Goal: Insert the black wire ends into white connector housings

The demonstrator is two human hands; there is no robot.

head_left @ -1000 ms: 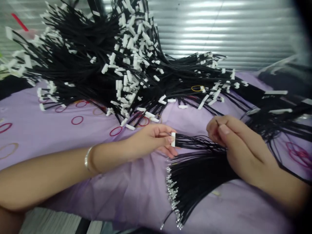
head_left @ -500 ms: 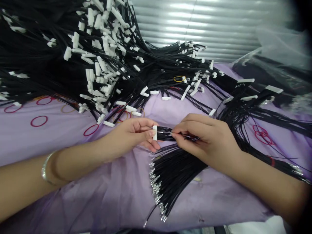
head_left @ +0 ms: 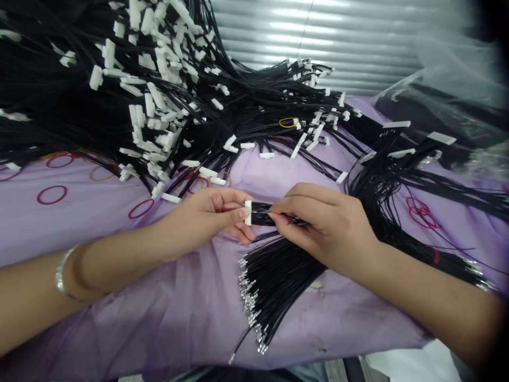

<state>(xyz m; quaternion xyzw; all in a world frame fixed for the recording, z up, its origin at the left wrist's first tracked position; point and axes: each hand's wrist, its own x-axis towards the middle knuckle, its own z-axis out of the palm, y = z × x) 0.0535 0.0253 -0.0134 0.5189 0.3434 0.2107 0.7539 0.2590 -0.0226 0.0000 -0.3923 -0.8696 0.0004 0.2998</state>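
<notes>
Between thumb and fingers, my left hand (head_left: 222,212) grips a white plastic connector (head_left: 248,213) with black wires running out of its right side. Close to its right, my right hand (head_left: 322,217) pinches a thin black wire (head_left: 267,212); a small metal tip on that wire points at the connector and seems to reach its face. Whether the tip is inside cannot be made out. Below both hands a fan of loose black wires (head_left: 282,281) lies on the purple cloth, its silvery crimped ends (head_left: 249,302) toward the left.
A large heap of black wires with white connectors (head_left: 159,116) fills the back left. Red rubber bands (head_left: 52,194) lie on the purple cloth (head_left: 159,318). A tied wire bundle (head_left: 449,260) lies at the right, below a clear plastic bag (head_left: 457,85). Ridged metal (head_left: 326,42) stands behind.
The whole view has shifted slightly, so everything sits a little further left and up. My right hand has brought the wire's metal tip closer to the connector. Both grips stay the same.
</notes>
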